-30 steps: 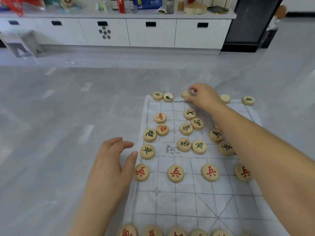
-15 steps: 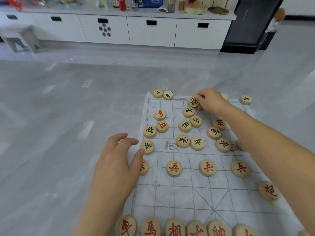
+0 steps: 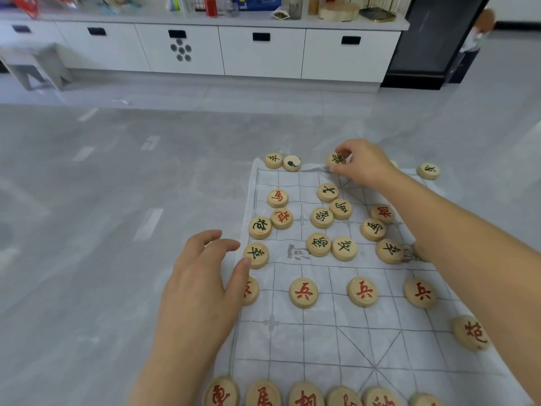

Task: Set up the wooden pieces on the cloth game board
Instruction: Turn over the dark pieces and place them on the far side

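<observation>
A white cloth game board (image 3: 316,341) with a printed grid lies on the grey floor. Round wooden pieces with red or dark green characters are on it: a near row along the bottom edge (image 3: 263,395), several red soldier pieces (image 3: 303,292) in a line, and a loose cluster (image 3: 321,217) in the far half. My right hand (image 3: 363,164) pinches a green-lettered piece (image 3: 336,159), tilted, at the board's far edge. My left hand (image 3: 202,285) rests open at the board's left edge, its thumb next to a green piece (image 3: 256,254) and partly covering a red one.
Two green pieces (image 3: 282,162) sit at the far left corner and one (image 3: 428,170) at the far right. A red piece (image 3: 471,332) lies at the right edge. White low cabinets (image 3: 263,51) and a dark glass cabinet (image 3: 439,39) stand beyond the grey floor.
My right hand has picked up a green-lettered piece at the far edge and turned it face up, lifting it slightly toward the far row. My left hand has barely shifted.
</observation>
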### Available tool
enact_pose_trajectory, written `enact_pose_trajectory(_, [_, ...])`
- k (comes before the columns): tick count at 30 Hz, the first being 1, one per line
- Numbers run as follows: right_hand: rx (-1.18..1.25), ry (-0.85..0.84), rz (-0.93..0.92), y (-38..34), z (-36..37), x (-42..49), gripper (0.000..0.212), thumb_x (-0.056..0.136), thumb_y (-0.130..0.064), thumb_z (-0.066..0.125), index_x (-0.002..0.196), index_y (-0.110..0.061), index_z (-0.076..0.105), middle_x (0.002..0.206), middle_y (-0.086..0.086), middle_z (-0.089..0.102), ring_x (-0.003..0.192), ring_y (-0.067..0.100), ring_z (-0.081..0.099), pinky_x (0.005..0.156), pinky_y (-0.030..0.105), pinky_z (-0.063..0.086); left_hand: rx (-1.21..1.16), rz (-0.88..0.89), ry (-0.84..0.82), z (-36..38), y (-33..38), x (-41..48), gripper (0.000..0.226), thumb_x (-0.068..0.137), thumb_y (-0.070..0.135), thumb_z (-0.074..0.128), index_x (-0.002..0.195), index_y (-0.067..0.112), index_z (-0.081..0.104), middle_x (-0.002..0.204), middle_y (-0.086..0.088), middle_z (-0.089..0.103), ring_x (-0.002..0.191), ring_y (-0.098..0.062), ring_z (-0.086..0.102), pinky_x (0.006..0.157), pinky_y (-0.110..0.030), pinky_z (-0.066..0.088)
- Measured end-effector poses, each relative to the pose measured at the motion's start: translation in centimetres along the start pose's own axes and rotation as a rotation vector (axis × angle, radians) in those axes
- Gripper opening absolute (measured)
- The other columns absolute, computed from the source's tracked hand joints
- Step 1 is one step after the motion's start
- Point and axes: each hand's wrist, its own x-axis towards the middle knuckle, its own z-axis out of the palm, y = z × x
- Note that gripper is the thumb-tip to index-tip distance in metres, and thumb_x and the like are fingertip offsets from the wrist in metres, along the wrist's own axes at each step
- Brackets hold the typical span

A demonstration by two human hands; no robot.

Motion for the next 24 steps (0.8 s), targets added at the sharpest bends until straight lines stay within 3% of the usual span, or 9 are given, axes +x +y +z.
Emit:
enact_pose_trajectory(5, [-0.060,-0.134,-0.008,0.4,0.5,0.5,0.047,0.079,-0.029,0.070,0.123,-0.023,0.055,0.125,0.000,0.056,0.109,0.022,0.055,0.094,0.040,0.045,-0.022,0.005,0.010,-0.1,-0.3,0.1,0.030,0.084,0.042,0.054,0.111,0.031,0.060,0.131,0.016,0.044,0.096,-0.021,0.059,0.081,-0.031,0.046])
enact_pose_trajectory(8, [0.001,-0.040,0.069,2.1,-1.8,0.4,0.045,0.082,-0.035,0.066,0.124,-0.024,0.055,0.127,0.001,0.055,0.112,0.024,0.053,0.096,0.042,0.043,-0.022,0.022,0.018,-0.1,-0.6,0.3,0.031,0.083,0.042,0.054,0.110,0.029,0.061,0.130,0.014,0.045,0.107,-0.015,0.055,0.084,-0.033,0.048])
enact_pose_trajectory(11, [-0.239,0.034,0.182,5.2,-4.2,0.3,0.043,0.084,-0.042,0.061,0.123,-0.026,0.056,0.130,0.005,0.054,0.118,0.029,0.049,0.097,0.042,0.039,-0.025,0.030,0.019,0.1,-0.6,0.2,0.029,0.084,0.041,0.055,0.109,0.029,0.061,0.129,0.013,0.046,0.108,-0.015,0.054,0.083,-0.033,0.048])
enact_pose_trajectory(14, [-0.461,-0.089,0.241,6.6,-4.9,-0.5,0.046,0.082,-0.051,0.060,0.124,-0.034,0.054,0.129,0.005,0.053,0.118,0.031,0.048,0.094,0.040,0.036,-0.032,0.038,0.015,0.2,-0.5,0.1,0.027,0.084,0.040,0.056,0.108,0.029,0.062,0.128,0.013,0.047,0.109,-0.014,0.055,0.083,-0.034,0.048])
enact_pose_trajectory(17, [-0.506,-0.093,0.202,6.9,-4.3,-1.0,0.037,0.086,-0.046,0.057,0.121,-0.034,0.056,0.122,0.006,0.057,0.112,0.031,0.053,0.088,0.038,0.038,-0.023,0.036,0.011,0.2,-0.5,0.1,0.029,0.084,0.041,0.055,0.108,0.029,0.062,0.128,0.014,0.047,0.107,-0.014,0.055,0.082,-0.033,0.048])
enact_pose_trajectory(20, [-0.422,-0.018,0.130,6.7,-4.2,-1.3,0.035,0.089,-0.041,0.052,0.120,-0.024,0.056,0.117,0.010,0.059,0.106,0.033,0.055,0.087,0.040,0.042,-0.015,0.032,0.012,0.3,-0.4,0.1,0.028,0.084,0.041,0.055,0.108,0.029,0.062,0.127,0.014,0.047,0.106,-0.015,0.056,0.080,-0.033,0.048])
enact_pose_trajectory(24, [0.037,-0.035,0.088,5.4,-4.4,-1.9,0.035,0.098,-0.031,0.037,0.100,-0.004,0.059,0.090,0.015,0.063,0.090,0.033,0.060,0.077,0.038,0.044,0.002,0.030,0.005,0.5,-0.2,0.1,0.028,0.084,0.041,0.056,0.109,0.029,0.062,0.128,0.014,0.046,0.105,-0.015,0.056,0.079,-0.032,0.046])
